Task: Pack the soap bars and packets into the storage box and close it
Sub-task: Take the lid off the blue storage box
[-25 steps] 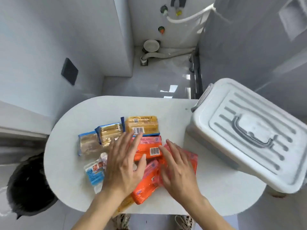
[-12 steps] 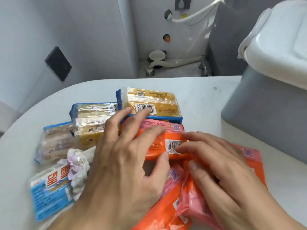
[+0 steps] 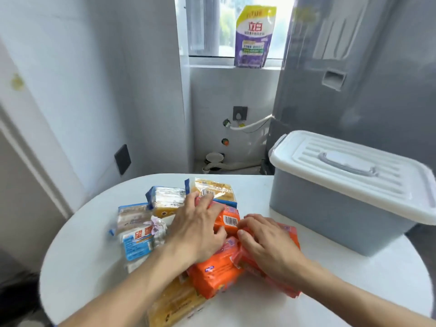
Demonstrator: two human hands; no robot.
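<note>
Several soap packs lie heaped on the white round table (image 3: 94,274). Yellow bars in blue-edged wrap (image 3: 213,192) sit at the back, orange packs (image 3: 215,272) at the front, and a white-and-blue packet (image 3: 138,241) on the left. My left hand (image 3: 195,230) lies flat on the middle of the heap, fingers spread, covering an orange pack with a barcode (image 3: 227,220). My right hand (image 3: 266,239) rests with curled fingers on another orange pack (image 3: 289,232). Neither hand lifts anything. The grey storage box (image 3: 330,213) stands at the right, its white lid (image 3: 354,171) on.
A purple detergent pouch (image 3: 253,36) stands on the window sill behind. A grey appliance (image 3: 354,79) rises behind the box. Pipes and a drain (image 3: 214,159) sit on the floor beyond the table. Bare tabletop shows at the left and front right.
The view has tilted upward, so the window and pouch now show. Both hands have stayed pressed on the heap of packs; the right hand's fingers have curled over an orange pack.
</note>
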